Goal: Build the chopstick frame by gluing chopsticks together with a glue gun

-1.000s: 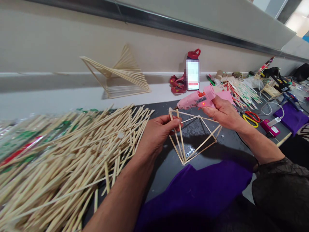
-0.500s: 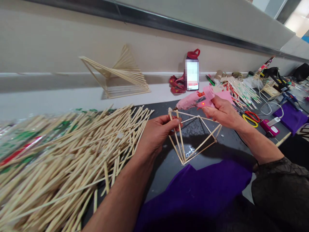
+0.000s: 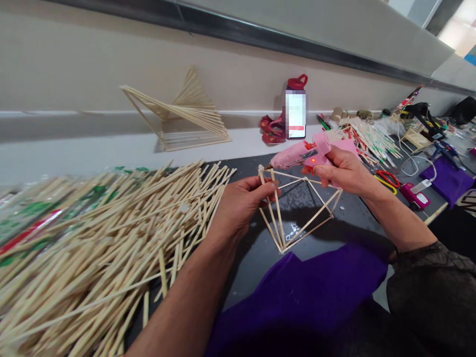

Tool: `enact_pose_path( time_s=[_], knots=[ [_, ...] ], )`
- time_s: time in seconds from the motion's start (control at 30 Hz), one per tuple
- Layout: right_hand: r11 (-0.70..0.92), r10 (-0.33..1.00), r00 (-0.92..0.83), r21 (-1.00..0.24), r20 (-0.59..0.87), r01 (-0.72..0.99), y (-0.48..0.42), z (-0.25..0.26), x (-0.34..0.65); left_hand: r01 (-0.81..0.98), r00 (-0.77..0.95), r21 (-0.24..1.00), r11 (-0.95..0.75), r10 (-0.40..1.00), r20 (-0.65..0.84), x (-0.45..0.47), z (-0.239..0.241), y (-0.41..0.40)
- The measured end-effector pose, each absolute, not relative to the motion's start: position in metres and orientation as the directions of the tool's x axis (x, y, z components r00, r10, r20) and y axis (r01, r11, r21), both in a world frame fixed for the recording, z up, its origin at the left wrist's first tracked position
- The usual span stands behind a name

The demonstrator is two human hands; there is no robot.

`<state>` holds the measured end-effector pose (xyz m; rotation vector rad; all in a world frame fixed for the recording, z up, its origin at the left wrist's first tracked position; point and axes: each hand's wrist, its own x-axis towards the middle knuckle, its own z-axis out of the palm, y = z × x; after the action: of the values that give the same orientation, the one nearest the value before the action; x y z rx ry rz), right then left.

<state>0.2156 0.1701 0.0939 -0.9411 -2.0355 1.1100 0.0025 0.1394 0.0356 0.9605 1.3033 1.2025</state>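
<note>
My left hand pinches the upper left sticks of a small frame of thin wooden sticks that rests on the dark table. My right hand grips a pink hot glue gun with a red light on. Its nozzle touches the frame's top left corner, just above my left fingers. Purple cloth lies across my lap below the frame.
A big heap of loose wooden sticks covers the left of the table. A finished stick sculpture and a red-capped bottle stand by the wall. Red-and-yellow scissors, more sticks, cables and tools clutter the right.
Almost nothing differs; both hands hold their places, and the view has shifted very slightly.
</note>
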Motion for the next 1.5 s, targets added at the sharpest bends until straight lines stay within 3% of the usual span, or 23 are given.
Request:
enact_pose_path(
  time_s=[0.2,0.8,1.5],
  knots=[
    [0.411,0.797,-0.567,-0.876,0.209,0.254,0.1732,0.0936,0.2170,-0.092,-0.104,0.981,0.173,0.978,-0.182,0.0026,0.0373,0.1388],
    [0.399,0.873,-0.449,-0.809,0.191,0.431,0.1692,0.0858,0.2136,-0.103,-0.097,0.979,0.174,0.978,-0.184,0.0004,0.0343,0.1400],
    [0.351,0.862,-0.469,-0.892,0.189,0.286,0.1735,0.0852,0.2123,-0.098,-0.097,0.980,0.172,0.979,-0.181,0.0011,0.0338,0.1401]
  ],
)
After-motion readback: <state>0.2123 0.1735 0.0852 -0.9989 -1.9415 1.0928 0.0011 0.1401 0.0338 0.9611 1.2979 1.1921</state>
